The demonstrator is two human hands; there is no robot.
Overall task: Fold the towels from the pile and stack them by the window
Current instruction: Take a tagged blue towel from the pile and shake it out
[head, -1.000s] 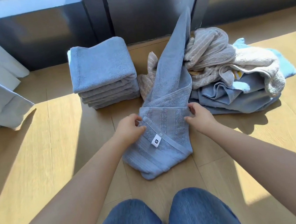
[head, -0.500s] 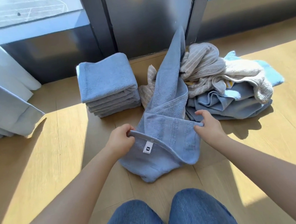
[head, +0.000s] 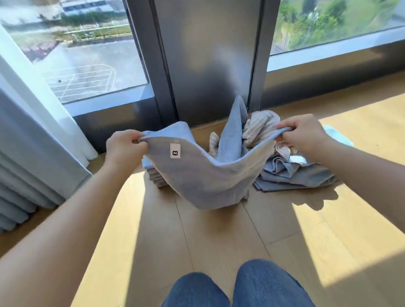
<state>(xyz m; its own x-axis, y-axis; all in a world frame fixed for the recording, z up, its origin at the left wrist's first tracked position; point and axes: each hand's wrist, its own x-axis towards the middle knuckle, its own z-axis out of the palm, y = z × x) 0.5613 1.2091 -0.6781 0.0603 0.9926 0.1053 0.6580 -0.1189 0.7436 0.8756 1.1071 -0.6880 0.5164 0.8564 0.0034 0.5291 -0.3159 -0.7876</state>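
Light wood plank floor, crossed by sunlit bands and shadow. At 12 o'clock, a brushed metal column separates the left window pane, over pavement, from the right window pane, over greenery. Pleated pale curtain at 9 o'clock.

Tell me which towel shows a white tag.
The light blue terry towel held between the left hand and right hand; the folded stack and loose pile show none.
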